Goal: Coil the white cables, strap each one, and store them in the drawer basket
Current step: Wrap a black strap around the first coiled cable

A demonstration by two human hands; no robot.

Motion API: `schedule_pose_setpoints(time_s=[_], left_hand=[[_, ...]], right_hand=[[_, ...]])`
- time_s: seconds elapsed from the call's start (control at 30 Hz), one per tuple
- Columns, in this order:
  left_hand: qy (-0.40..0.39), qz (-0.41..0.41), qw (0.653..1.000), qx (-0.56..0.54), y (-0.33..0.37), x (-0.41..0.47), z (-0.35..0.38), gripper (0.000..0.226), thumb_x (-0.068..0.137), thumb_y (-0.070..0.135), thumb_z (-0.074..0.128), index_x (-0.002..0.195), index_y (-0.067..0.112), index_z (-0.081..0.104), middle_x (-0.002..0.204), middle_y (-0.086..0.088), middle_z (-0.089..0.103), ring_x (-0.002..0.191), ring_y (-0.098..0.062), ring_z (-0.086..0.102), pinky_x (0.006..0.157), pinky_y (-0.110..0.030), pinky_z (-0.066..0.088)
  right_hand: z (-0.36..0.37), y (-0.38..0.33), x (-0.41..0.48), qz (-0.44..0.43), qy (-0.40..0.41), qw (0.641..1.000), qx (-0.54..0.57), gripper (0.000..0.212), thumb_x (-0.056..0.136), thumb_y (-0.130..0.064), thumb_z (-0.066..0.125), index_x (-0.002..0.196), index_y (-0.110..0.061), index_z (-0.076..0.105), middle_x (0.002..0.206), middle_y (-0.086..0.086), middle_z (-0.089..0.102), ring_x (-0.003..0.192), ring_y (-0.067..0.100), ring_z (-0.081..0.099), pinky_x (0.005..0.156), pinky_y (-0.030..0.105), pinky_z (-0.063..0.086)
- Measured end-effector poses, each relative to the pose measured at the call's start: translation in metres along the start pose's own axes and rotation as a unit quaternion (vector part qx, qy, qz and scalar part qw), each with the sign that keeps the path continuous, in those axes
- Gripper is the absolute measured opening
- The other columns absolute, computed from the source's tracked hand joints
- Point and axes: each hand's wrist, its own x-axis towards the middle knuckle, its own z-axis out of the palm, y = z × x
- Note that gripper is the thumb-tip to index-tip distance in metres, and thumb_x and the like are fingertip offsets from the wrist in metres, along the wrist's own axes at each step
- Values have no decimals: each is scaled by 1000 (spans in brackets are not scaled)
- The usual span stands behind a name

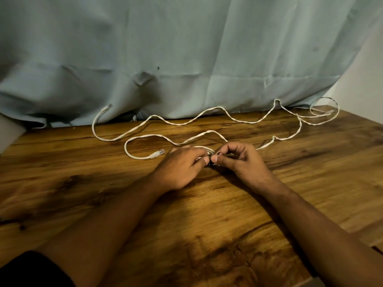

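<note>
White cable [178, 123] lies mostly loose across the wooden table [310, 183], snaking along the back edge by the pale curtain [186, 48] and looping at the far right, with one plug [156, 153] lying just to the left of my hands. Only a small bundle [208, 151] of turns is gathered, and it sits between my hands on the tabletop. My left hand [182, 165] curls over that bundle and holds it down, thumb tucked at its near side. My right hand [238, 160] pinches the same bundle from the other side, thumb against fingertips. Something dark shows between them, which may be a strap, though it is too small for me to tell. I judge that I am early in the coiling, with most of the length not yet drawn in. To do it well I should keep the left hand's hold firm so the turns do not spring apart, feed the slack in even loops, and ease out the kinks as they come. No brand, label or writing can be read anywhere. No drawer basket is in view.
</note>
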Motion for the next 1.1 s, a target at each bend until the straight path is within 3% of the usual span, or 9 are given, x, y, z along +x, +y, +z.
schedule_pose_setpoints(time_s=[0.1, 0.2, 0.27, 0.43, 0.6, 0.77, 0.87, 0.97, 1.1], left_hand=[[20, -7, 997, -70, -5, -1, 3, 12, 102, 41, 54, 106, 33, 63, 103, 14, 66, 97, -7, 59, 87, -42, 51], [37, -26, 988, -149, -7, -1, 2, 10, 100, 36, 61, 110, 34, 63, 102, 14, 67, 97, -4, 62, 85, -41, 54], [51, -19, 984, -168, -9, -1, 1, 8, 99, 30, 62, 106, 31, 66, 99, 12, 67, 96, -3, 63, 84, -37, 54], [68, -9, 979, -193, -10, 0, 2, 11, 97, 23, 65, 106, 26, 70, 101, 13, 71, 100, -1, 65, 88, -33, 53], [57, 5, 973, -224, -9, 1, 2, 17, 97, 22, 67, 110, 31, 71, 109, 13, 73, 108, -7, 66, 98, -45, 53], [33, -4, 960, -280, -10, 2, 2, 23, 96, 12, 68, 117, 22, 71, 115, 7, 73, 110, -9, 67, 104, -44, 51], [36, -10, 956, -291, -10, 2, 2, 23, 96, 10, 67, 115, 21, 71, 115, 7, 74, 112, -7, 67, 105, -42, 51], [44, -18, 954, -296, -9, 3, 2, 21, 96, 9, 66, 113, 20, 72, 112, 8, 74, 112, -5, 67, 105, -42, 52], [45, -29, 951, -303, -8, 3, 1, 21, 96, 9, 66, 112, 21, 73, 110, 10, 75, 111, -4, 66, 102, -37, 52]], right_hand=[[2, 1, 0, 1, 21, 1000, -10, 9, 91, -14, 78, 87, -6, 74, 91, 14, 76, 86, 28, 69, 84, 43, 55], [4, 1, 1, -60, 48, 983, -170, 13, 85, -32, 78, 82, -20, 73, 89, -4, 73, 96, 16, 64, 88, 40, 51], [8, -4, -1, -89, 25, 971, -220, 13, 84, -34, 77, 81, -22, 72, 88, -9, 71, 97, 12, 62, 88, 37, 49], [14, -8, -1, -39, -28, 993, -103, 13, 88, -20, 77, 84, -8, 73, 87, 8, 75, 85, 33, 70, 81, 52, 56], [6, -9, -3, 56, 9, 998, 21, 19, 94, -11, 72, 93, 7, 65, 76, 17, 72, 64, 17, 66, 57, 28, 52], [6, -8, -1, 104, 57, 981, 153, 13, 94, -4, 69, 81, -7, 66, 83, 29, 67, 67, 20, 72, 57, 25, 57], [8, -9, -4, 95, 33, 986, 136, 9, 92, -7, 72, 86, -2, 67, 86, 29, 70, 73, 26, 70, 61, 28, 57], [11, -13, -7, 74, 1, 996, 58, 19, 95, -5, 70, 94, 13, 63, 88, 31, 72, 68, 22, 65, 61, 26, 54], [11, -15, -5, 74, 7, 994, 85, 23, 93, -3, 71, 98, 18, 62, 92, 31, 74, 76, 21, 73, 63, 27, 60]])
